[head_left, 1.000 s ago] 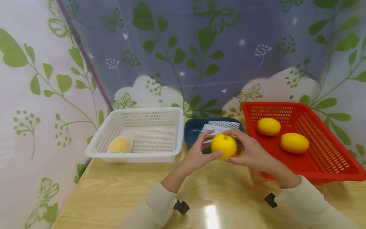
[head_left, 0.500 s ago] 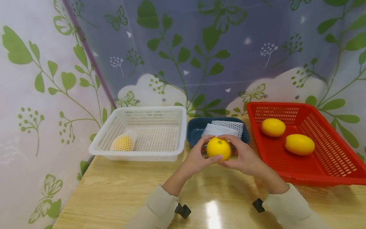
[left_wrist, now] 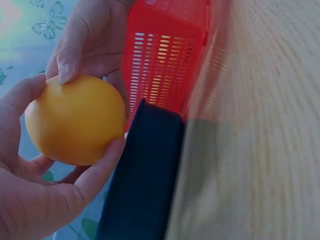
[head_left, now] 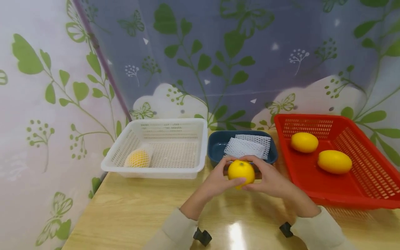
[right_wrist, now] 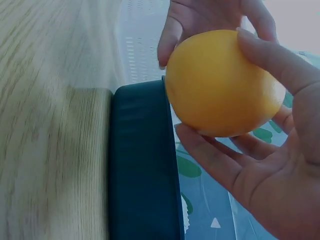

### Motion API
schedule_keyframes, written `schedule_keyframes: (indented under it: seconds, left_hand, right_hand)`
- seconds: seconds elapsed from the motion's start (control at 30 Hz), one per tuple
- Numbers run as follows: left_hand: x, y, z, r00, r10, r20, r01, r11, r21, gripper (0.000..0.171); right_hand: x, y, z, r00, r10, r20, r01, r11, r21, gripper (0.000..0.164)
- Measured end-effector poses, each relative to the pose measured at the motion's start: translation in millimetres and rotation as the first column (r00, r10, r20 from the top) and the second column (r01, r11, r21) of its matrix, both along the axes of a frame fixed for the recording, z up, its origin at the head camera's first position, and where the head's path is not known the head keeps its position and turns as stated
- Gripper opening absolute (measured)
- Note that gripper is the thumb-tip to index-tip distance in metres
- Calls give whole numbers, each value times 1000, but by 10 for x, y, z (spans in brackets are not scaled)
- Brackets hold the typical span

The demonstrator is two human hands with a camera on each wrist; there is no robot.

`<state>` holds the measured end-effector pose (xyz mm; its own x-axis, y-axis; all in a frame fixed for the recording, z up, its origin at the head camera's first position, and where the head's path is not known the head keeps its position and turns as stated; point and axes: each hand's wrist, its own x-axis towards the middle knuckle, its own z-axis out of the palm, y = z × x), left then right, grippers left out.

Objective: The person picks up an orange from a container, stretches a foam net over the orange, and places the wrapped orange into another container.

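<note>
A smooth yellow citrus fruit [head_left: 241, 173] is held between both hands, above the table just in front of the dark blue tray [head_left: 215, 147]. My left hand [head_left: 215, 180] grips its left side, fingers behind and thumb across the front. From the other side my right hand [head_left: 271, 178] grips it, and in the right wrist view its thumb and fingers touch the fruit [right_wrist: 222, 82]. A small stem mark faces up in the head view. White foam mesh sleeves [head_left: 245, 147] lie flat in the blue tray, one overlapping another.
At left stands a white basket [head_left: 201, 146] with a yellow fruit [head_left: 138, 158] inside a foam mesh sleeve. The red basket [head_left: 312, 187] at right holds two oval yellow fruits [head_left: 334, 162]. A patterned cloth [head_left: 187, 52] hangs behind the wooden table [head_left: 150, 208].
Both hands have brought the fruit slightly left and nearer to me, uncovering more of the blue tray and its foam sleeves. The head view has shifted a little.
</note>
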<state>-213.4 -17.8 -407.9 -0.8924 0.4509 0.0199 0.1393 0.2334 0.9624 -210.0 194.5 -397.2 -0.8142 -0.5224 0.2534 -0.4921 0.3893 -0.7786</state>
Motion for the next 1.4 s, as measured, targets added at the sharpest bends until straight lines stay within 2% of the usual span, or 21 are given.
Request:
schedule_keyframes:
  seconds: [0.2, 0.3, 0.43, 0.53, 0.6, 0.7, 0.77, 0.83, 0.93, 1.1, 1.23, 1.4]
  left_hand:
    - [-6, 12, -86, 1000, -12, 17, 12, 1000, -12, 60]
    - [-15, 0, -117, 999, -28, 18, 28, 1000, 5, 56]
    - [-18, -13, -145, 997, -53, 64, 52, 999, 5, 55]
    - [-17, -7, -165, 994, -72, 87, 76, 996, -46, 55]
    - [-19, -4, -179, 993, -89, 73, 96, 991, -92, 57]
    - [-30, 4, -211, 990, -131, 44, 135, 982, -133, 63]
    - [-36, 3, -235, 986, -162, 33, 165, 975, -146, 67]
    - [-43, -1, -262, 982, -184, 31, 187, 970, -156, 67]
    - [-47, -14, -281, 978, -209, 26, 210, 963, -170, 63]
    - [-54, -14, -275, 968, -250, -9, 244, 949, -200, 61]
    - [-50, -17, -260, 965, -263, 4, 258, 944, -203, 60]
    - [-48, -13, -272, 962, -274, 5, 269, 941, -207, 62]
  right_hand:
    - [3, 17, -7, 996, 64, 64, -67, 997, 44, 74]
    - [16, 41, 38, 991, 45, 126, -53, 997, 60, 75]
    - [34, 61, 90, 988, -65, 139, 57, 997, 58, 68]
    - [35, 26, 81, 982, -187, 19, 185, 980, 68, 61]
    - [36, -23, 66, 958, -272, -92, 279, 957, 79, 58]
    - [26, -99, 42, 892, -374, -254, 409, 907, 100, 57]
    - [6, -142, 22, 852, -419, -314, 471, 875, 112, 55]
    - [-24, -169, 0, 823, -452, -345, 515, 850, 114, 54]
    - [-65, -189, -38, 807, -480, -344, 544, 831, 118, 52]
    - [-129, -190, -146, 797, -502, -337, 566, 814, 127, 47]
    - [-181, -196, -224, 774, -536, -337, 597, 796, 104, 45]
    - [-279, -237, -167, 756, -589, -286, 641, 755, 140, 46]
